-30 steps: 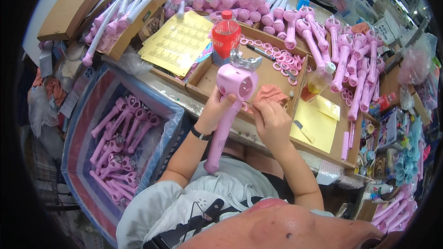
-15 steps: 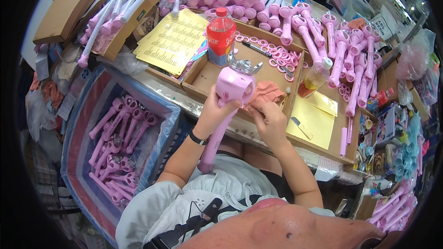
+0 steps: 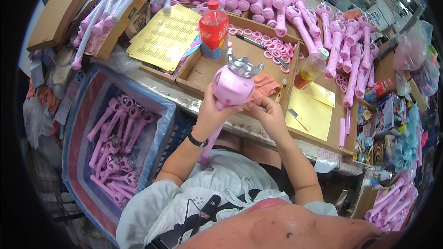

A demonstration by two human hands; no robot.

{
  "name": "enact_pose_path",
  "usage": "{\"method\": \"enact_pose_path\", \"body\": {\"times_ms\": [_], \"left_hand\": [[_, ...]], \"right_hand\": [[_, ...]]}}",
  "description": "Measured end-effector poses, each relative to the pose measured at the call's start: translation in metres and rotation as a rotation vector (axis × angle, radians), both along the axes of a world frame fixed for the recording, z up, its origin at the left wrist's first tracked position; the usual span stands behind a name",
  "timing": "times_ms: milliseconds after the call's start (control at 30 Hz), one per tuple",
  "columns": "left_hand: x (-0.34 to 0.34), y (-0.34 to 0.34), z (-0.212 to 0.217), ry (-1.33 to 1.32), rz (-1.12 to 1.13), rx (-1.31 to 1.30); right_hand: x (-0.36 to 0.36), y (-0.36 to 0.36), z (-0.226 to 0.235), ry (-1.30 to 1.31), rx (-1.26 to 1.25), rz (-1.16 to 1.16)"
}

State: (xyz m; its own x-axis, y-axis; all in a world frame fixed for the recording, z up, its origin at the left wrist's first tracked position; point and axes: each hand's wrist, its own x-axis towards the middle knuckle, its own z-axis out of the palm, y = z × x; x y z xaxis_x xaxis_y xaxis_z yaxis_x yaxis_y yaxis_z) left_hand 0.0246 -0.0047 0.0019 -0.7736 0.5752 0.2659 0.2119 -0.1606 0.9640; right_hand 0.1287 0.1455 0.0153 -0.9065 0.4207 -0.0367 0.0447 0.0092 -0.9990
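My left hand is wrapped round the neck of a pink toy wand, which stands upright with its handle slanting down toward my lap. A silver crown tops the wand's round head. Close by on the right, my right hand is closed with its fingertips together at the wand's neck. What those fingers hold, if anything, is hidden. An orange cloth lies just behind them, over the cardboard tray.
A lined blue basket with several crowned wands stands at left. Beside the tray's red-labelled bottle are yellow sheets and pink rings. Another bottle and a knife by yellow paper are at right. Wands pile behind.
The wand's head has turned in my left hand and its crown leans right. My right hand has come up from the cloth toward the wand's neck. The view has shifted slightly.
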Motion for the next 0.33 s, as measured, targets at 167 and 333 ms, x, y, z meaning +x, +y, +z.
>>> {"method": "enact_pose_path", "body": {"times_ms": [167, 333], "left_hand": [[-0.001, 0.000, -0.007, -0.251, -0.044, 0.133], [-0.005, 0.001, -0.011, -0.279, -0.108, 0.170]], "right_hand": [[0.009, -0.021, 0.010, 0.280, 0.874, -0.198], [0.018, -0.016, 0.026, 0.284, 1.061, -0.119]]}}
